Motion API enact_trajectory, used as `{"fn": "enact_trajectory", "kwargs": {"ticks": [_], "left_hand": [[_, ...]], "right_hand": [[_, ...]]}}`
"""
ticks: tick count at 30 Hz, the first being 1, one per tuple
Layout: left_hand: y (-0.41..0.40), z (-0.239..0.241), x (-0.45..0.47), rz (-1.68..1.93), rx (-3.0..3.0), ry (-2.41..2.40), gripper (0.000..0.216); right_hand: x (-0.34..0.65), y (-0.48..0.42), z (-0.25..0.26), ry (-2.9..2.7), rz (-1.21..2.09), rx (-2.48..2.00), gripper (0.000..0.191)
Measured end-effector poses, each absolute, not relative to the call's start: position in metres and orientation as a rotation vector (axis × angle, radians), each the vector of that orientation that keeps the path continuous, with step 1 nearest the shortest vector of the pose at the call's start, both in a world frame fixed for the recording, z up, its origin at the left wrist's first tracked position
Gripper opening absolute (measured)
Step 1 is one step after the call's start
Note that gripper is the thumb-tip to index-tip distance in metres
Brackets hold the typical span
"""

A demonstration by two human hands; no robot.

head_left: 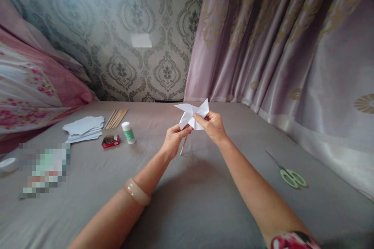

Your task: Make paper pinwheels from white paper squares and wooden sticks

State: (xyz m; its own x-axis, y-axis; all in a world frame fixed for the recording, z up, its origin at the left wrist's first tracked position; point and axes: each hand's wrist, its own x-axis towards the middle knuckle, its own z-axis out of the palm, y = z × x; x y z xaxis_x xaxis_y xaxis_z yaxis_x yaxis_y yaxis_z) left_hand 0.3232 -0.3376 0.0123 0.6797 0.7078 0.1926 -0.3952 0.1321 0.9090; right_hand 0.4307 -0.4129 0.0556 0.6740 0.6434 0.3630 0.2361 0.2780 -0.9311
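A folded white paper pinwheel (189, 113) is held up above the grey cloth surface, its pointed blades facing me. A thin wooden stick (184, 146) slants down from behind it. My left hand (175, 138) is closed around the lower left of the pinwheel, where the stick meets it; which of the two the fingers grip behind the paper is hidden. With the thumb near the centre, my right hand (212, 125) is closed on the right side of the pinwheel, its other fingers behind the paper.
To the left lie a stack of white paper (84, 127), several wooden sticks (116, 118), a small red box (110, 141) of dark bits and a green-white glue stick (128, 133). Green-handled scissors (292, 177) rest at the right. A blurred packet (48, 169) lies far left. Curtains (248, 46) hang behind.
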Motion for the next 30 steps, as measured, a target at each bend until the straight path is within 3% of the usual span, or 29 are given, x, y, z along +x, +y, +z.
{"fn": "enact_trajectory", "kwargs": {"ticks": [10, 30], "left_hand": [[-0.317, 0.038, 0.319, 0.873, 1.204, 0.188, 0.038], [-0.298, 0.048, 0.311, 0.803, 1.36, 0.28, 0.024]], "right_hand": [[0.435, -0.399, 0.062, -0.934, 0.436, -1.326, 0.026], [0.428, -0.401, 0.074, -0.921, 0.696, -1.251, 0.033]]}}
